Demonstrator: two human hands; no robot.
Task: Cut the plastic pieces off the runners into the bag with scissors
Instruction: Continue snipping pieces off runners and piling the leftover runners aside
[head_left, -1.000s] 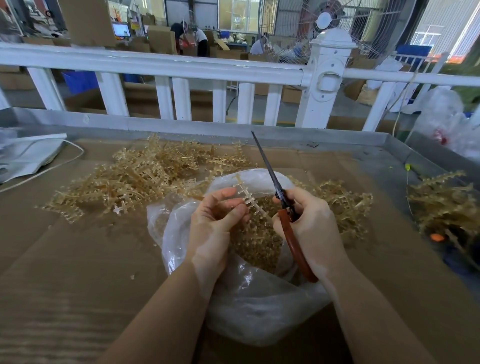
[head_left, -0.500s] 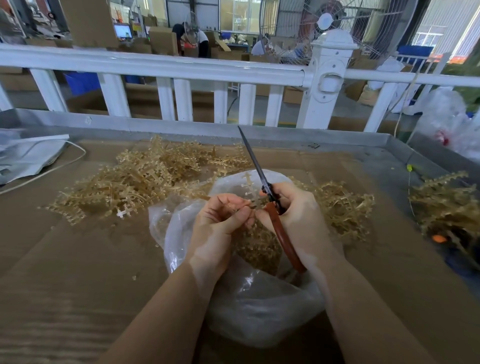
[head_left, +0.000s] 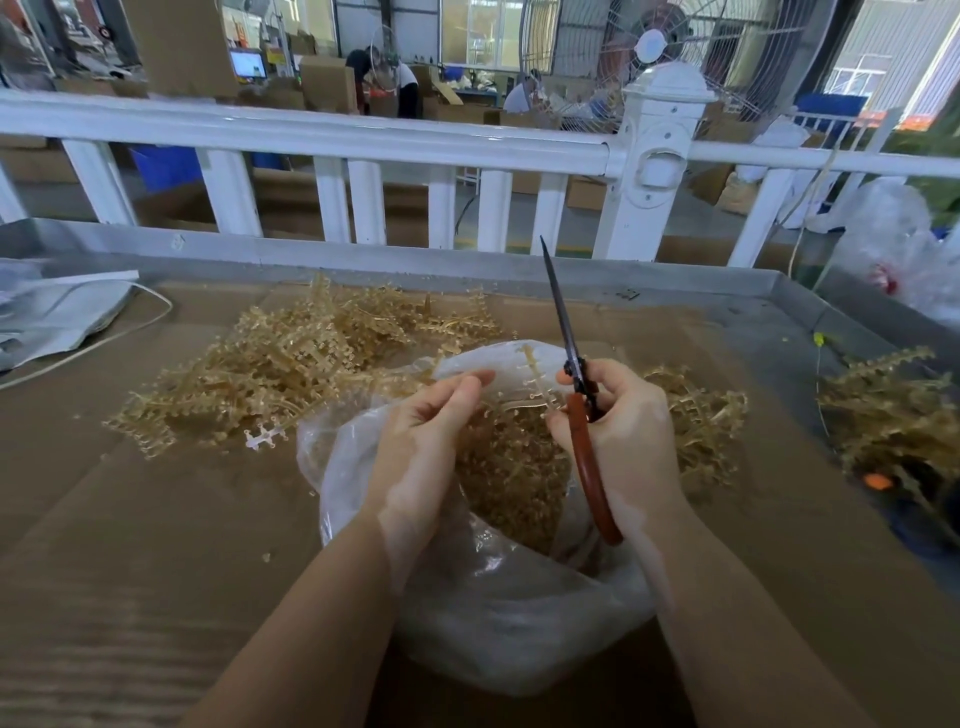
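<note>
Pile of uncut runners at 10 o'clock on the table. My left hand, fingers curled, pinches a runner over the open bag at centre, cut pieces inside. My right hand grips the scissors, blades together, tip at 12 o'clock. More runners at 3 o'clock.
</note>
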